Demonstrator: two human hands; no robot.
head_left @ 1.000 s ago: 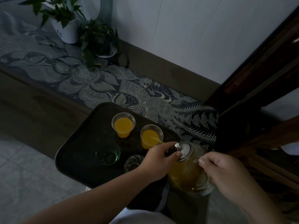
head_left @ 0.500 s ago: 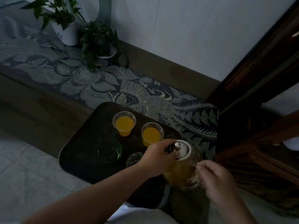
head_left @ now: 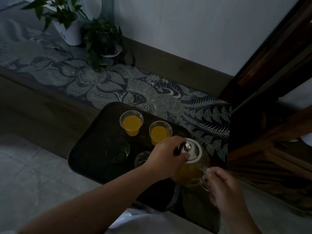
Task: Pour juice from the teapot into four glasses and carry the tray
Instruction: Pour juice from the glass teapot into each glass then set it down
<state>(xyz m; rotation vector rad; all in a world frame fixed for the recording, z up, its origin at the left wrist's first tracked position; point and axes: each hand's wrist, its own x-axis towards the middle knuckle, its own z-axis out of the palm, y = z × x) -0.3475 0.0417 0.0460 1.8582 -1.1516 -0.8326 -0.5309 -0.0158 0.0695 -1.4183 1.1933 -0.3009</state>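
Observation:
A dark tray (head_left: 87,149) lies on the table's near edge. Two clear glasses with orange juice stand at its far side, one to the left (head_left: 131,122) and one to the right (head_left: 160,132). A green glass (head_left: 119,152) and a clear glass (head_left: 141,159) nearer me look unfilled. The glass teapot (head_left: 190,173) with amber juice sits upright at the tray's right end. My left hand (head_left: 166,156) presses on its metal lid (head_left: 194,151). My right hand (head_left: 224,188) grips the teapot's handle.
A patterned runner (head_left: 118,88) covers the long table (head_left: 25,102). Two potted plants, one in a white pot (head_left: 70,29) and a darker one (head_left: 103,39), stand at the back left. Dark wooden furniture (head_left: 270,81) rises on the right. Pale floor tiles (head_left: 33,183) show at lower left.
The stream into the right juice glass has stopped. The teapot has tipped back upright and drawn slightly toward me, with both hands staying on it.

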